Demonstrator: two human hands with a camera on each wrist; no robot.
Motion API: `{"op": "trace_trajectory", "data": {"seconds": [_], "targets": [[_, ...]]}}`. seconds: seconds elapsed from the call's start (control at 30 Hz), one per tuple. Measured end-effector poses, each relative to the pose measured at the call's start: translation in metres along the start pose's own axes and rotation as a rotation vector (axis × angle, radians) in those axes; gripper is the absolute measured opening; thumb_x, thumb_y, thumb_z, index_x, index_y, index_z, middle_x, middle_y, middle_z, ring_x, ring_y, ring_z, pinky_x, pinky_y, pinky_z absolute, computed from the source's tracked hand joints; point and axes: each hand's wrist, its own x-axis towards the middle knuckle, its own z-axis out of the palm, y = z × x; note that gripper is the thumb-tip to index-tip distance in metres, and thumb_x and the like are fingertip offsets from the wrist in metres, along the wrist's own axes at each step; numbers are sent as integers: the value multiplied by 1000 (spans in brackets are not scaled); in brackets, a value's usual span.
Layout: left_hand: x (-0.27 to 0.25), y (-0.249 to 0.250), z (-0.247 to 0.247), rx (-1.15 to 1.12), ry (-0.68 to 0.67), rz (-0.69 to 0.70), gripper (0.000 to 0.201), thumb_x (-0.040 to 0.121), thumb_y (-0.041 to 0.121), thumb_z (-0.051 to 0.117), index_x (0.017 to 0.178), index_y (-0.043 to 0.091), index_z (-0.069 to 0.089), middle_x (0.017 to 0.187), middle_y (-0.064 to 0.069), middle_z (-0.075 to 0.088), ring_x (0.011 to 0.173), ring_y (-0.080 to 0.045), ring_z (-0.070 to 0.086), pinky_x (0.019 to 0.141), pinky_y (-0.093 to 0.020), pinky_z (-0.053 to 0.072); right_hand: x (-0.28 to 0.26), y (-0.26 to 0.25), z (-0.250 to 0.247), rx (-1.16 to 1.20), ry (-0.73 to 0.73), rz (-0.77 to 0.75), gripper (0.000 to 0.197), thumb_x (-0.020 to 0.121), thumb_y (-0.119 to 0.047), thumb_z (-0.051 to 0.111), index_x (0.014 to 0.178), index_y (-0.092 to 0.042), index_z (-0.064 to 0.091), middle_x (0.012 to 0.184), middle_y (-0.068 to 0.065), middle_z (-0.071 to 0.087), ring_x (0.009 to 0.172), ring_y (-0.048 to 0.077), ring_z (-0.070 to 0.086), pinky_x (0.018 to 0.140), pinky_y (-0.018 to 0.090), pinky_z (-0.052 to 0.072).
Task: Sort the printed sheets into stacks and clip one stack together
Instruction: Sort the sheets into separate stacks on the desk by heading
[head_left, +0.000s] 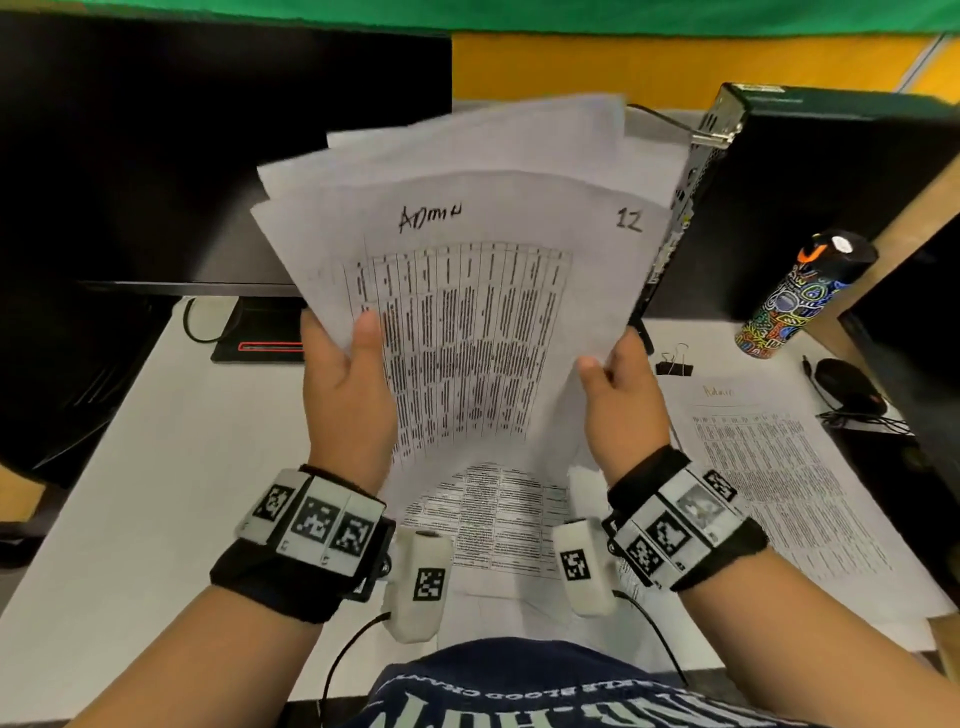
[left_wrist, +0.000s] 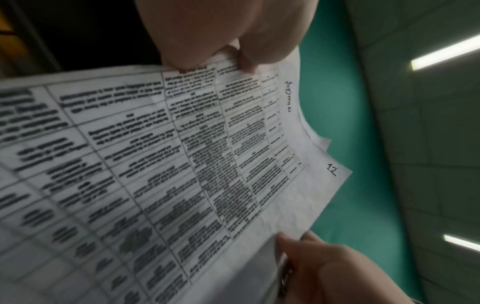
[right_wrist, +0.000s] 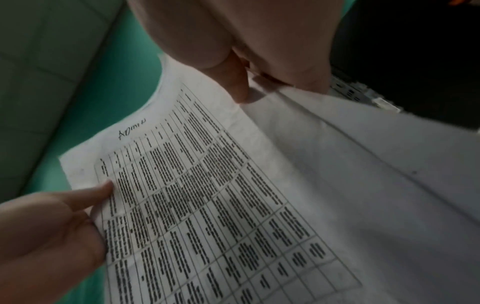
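Observation:
A fanned bundle of printed sheets is held upright above the desk; the front sheet carries a table, a handwritten heading and "12". My left hand grips its left edge, thumb on the front. At the right edge my right hand pinches the sheets, thumb in front. In the right wrist view the front sheet shows with blank backs of others beside it. One printed sheet lies flat at the right, another lies under my wrists. A black binder clip sits behind my right hand.
A dark monitor stands at the back left on the white desk. A black computer case stands at the back right, a patterned bottle beside it, and a black mouse with cables at the right edge.

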Motion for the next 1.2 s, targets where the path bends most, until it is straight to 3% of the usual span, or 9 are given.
{"op": "trace_trajectory", "data": {"seconds": [0.2, 0.27, 0.4, 0.5, 0.57, 0.8, 0.87, 1.03, 1.2], "targets": [[-19, -2, -5, 7, -104, 110, 26, 100, 17, 38, 113, 37, 29, 110, 15, 54, 95, 11, 60, 73, -12, 51, -15, 4, -7, 51, -1, -31, 41, 89, -13, 59, 122, -30, 43, 118, -10, 62, 111, 8, 59, 94, 32, 50], [-20, -6, -6, 10, -132, 71, 25, 100, 16, 38, 111, 37, 31, 106, 13, 55, 90, 12, 61, 67, -9, 51, -15, 5, -5, 79, -7, -31, 36, 92, -9, 54, 121, -28, 45, 113, -13, 63, 107, 2, 60, 93, 27, 51], [-19, -2, -1, 28, -125, 83, 23, 101, 17, 36, 117, 32, 32, 107, 17, 55, 93, 11, 60, 68, -11, 52, -13, -4, 4, 60, 17, -80, 30, 95, -3, 45, 118, -21, 49, 97, -26, 58, 87, -23, 56, 76, -2, 44], [-18, 5, 3, 18, -72, 166, 24, 100, 13, 35, 112, 35, 33, 107, 18, 51, 94, 13, 58, 71, -8, 50, -13, -12, 8, 90, 68, -134, 33, 96, -4, 44, 105, -36, 45, 96, -25, 58, 86, -20, 56, 73, -2, 42], [-20, 3, 3, 15, -74, 164, 25, 100, 14, 36, 113, 35, 31, 109, 16, 50, 95, 13, 57, 71, -8, 50, -13, -10, 9, 97, 78, -157, 30, 96, -6, 45, 108, -33, 41, 99, -24, 57, 87, -19, 56, 73, 0, 43], [-24, -39, -4, 126, -166, -84, 26, 100, 16, 36, 116, 38, 33, 106, 29, 50, 88, 27, 52, 66, 4, 43, -17, 26, 11, 9, 19, 8, 34, 97, -8, 42, 120, -32, 36, 104, -25, 53, 94, -18, 50, 86, 8, 42], [-25, -48, -4, 156, -181, -155, 28, 100, 17, 38, 118, 37, 35, 105, 31, 49, 87, 27, 50, 65, 5, 41, -18, 35, 11, -13, 2, 57, 35, 98, -8, 40, 125, -30, 37, 102, -25, 53, 89, -22, 48, 80, 0, 39], [-25, -57, -6, 197, -140, -238, 37, 98, 17, 43, 134, 29, 43, 114, 20, 55, 98, 12, 51, 81, -8, 41, -11, 44, 3, -57, 16, 115, 32, 96, -8, 44, 112, -35, 44, 97, -24, 58, 92, -8, 54, 84, 18, 41], [-23, -54, -5, 185, -132, -267, 30, 96, 19, 46, 120, 38, 48, 121, 14, 60, 114, -7, 56, 103, -40, 44, -4, 47, -15, -64, 18, 165, 19, 93, -17, 51, 103, -33, 47, 100, -2, 65, 91, 10, 60, 85, 27, 46]]}}
